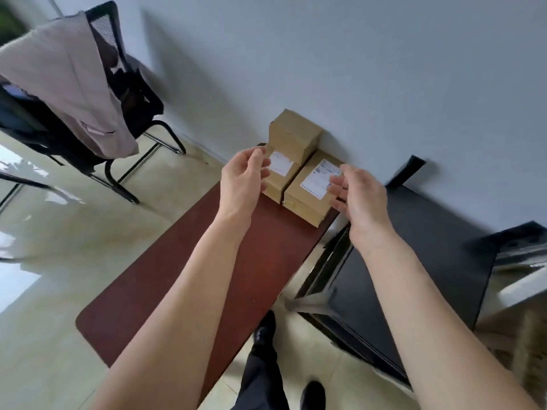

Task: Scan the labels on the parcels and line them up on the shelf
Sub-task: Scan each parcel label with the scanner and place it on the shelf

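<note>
Cardboard parcels (296, 173) on shelf (207, 261) | label text unreadable | L hand (244, 179), R hand (359, 196) relaxed, empty

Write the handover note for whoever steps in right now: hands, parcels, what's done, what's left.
Left hand: open, holding nothing, beside the left labelled parcel.
Right hand: open, empty, by the right labelled parcel.
Third parcel is stacked on top at the back, against the wall.
All three sit at the far end of the brown shelf.
No scanner in view; scanning status cannot be told.
Left: confirm scans, bring the stacked parcel down into line.
</note>
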